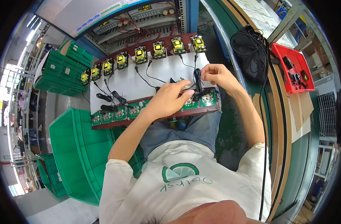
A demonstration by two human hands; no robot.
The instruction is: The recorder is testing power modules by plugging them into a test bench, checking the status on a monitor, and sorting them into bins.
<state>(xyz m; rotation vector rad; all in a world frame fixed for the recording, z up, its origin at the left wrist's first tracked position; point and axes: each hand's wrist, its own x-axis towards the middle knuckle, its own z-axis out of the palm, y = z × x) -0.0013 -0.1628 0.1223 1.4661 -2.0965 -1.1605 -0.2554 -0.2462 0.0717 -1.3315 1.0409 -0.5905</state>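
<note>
Black cable bundle (197, 76): gathered in long narrow loops, running near to far, lying right of centre.

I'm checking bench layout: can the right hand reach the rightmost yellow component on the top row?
Probably yes: nothing covers the rightmost yellow component, and the right hand is close by; mostly bare white surface, with a black cable alongside, separates them.

green lettering (172, 185) on shirt (192, 198); characters (107, 10) on screen (71, 13)

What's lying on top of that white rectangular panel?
Thin black cables, some bundled; the right hand is at one bundle. The left hand covers part of the panel, so whatever lies beneath is hidden.
</note>
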